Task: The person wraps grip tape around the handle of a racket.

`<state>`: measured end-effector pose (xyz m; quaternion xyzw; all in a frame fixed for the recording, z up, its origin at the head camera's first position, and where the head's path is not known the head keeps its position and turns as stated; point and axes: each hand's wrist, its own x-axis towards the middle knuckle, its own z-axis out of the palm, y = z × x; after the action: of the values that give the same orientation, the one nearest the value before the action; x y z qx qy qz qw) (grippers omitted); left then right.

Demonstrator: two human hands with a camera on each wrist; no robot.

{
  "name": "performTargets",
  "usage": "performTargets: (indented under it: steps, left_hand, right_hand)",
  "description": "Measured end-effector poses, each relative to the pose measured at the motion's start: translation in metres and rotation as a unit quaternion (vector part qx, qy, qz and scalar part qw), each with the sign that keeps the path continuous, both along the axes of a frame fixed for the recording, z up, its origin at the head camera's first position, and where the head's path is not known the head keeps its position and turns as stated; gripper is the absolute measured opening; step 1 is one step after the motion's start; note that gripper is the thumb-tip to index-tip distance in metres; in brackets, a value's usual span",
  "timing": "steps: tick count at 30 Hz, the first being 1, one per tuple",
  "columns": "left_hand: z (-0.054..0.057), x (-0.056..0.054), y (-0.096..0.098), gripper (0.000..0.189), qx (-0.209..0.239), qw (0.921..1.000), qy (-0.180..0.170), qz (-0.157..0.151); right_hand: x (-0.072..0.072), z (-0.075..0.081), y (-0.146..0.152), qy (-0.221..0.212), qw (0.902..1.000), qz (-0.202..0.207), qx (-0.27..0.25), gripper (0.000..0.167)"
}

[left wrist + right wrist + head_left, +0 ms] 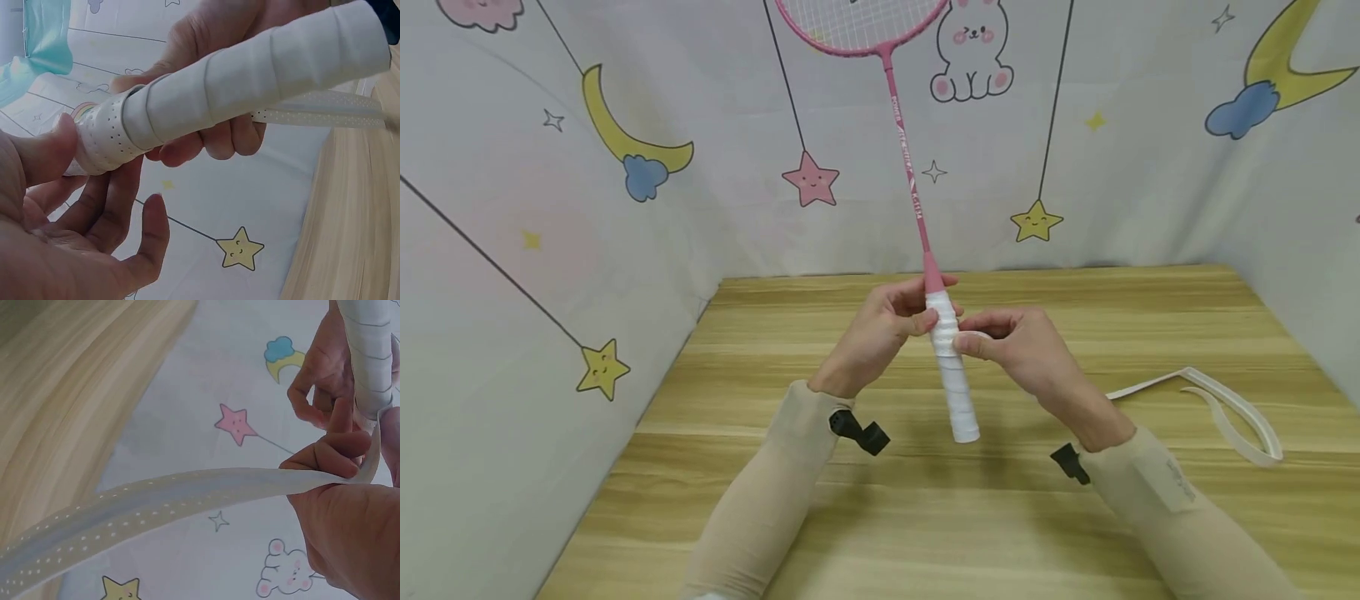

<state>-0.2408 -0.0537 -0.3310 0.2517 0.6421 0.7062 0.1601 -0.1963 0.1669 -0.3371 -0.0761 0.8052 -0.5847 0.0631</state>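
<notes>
A pink badminton racket [904,150] is held up above the table, its head toward the back wall and its white handle [959,404] pointing down toward me. My left hand [880,329] grips the upper handle between thumb and fingers, just below the pink cone. Perforated white grip tape [106,134] wraps that upper part, over a smooth white wrapped layer [250,78]. With thumb and fingers my right hand [1026,346] pinches the tape strip [187,497] close beside the handle. The strip's loose length trails past the right wrist.
The tape's free end [1255,425] lies looped on the wooden table [925,533], to the right. Behind stands a white cloth backdrop [715,100] printed with stars and moons, with side walls at left and right. A dark wrist camera mount [861,432] sits on the left sleeve.
</notes>
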Motion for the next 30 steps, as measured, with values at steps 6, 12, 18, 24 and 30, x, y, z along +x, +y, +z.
performTargets:
  steps: [6, 12, 18, 24, 30]
  left_hand:
    - [0.003, 0.001, -0.001, 0.048, -0.017, 0.9995, -0.006, -0.025]
    - [0.003, 0.002, 0.004, 0.043, -0.029, 0.9992, -0.017, -0.020]
    - [0.001, 0.006, 0.012, 0.048, -0.093, 0.9941, 0.032, 0.047]
    - [0.002, 0.009, 0.019, 0.051, -0.142, 0.9812, 0.068, 0.111]
    - [0.003, 0.009, 0.016, 0.048, -0.126, 0.9842, 0.056, 0.111]
  right_hand:
    - [-0.001, -0.003, 0.000, -0.010, 0.9991, 0.036, -0.020, 0.035]
    - [0.001, -0.004, -0.003, 0.008, 0.9994, 0.013, -0.032, 0.033]
    - [0.000, -0.007, -0.004, 0.025, 0.9992, -0.016, -0.026, 0.031]
    - [0.000, -0.009, -0.006, 0.029, 0.9987, -0.022, -0.035, 0.028]
    - [0.003, -0.007, -0.006, 0.029, 0.9994, -0.016, -0.008, 0.030]
